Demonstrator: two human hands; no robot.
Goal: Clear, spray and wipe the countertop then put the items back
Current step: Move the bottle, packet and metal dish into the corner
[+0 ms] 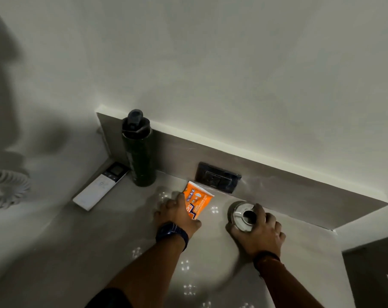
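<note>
An orange tube-like packet (pixel 197 202) stands tilted on the grey countertop (pixel 95 252), and my left hand (pixel 177 215) is wrapped around its lower part. To the right, my right hand (pixel 258 234) grips a round grey container with a silver lid (pixel 242 215) that rests on the counter near the backsplash. Both items touch the surface. A dark watch sits on my left wrist, a dark band on my right.
A tall dark bottle (pixel 139 152) stands in the back left corner, with a white remote control (pixel 99 187) lying beside it. A black wall socket (pixel 217 177) is set in the backsplash. A white fan (pixel 4 187) shows at far left.
</note>
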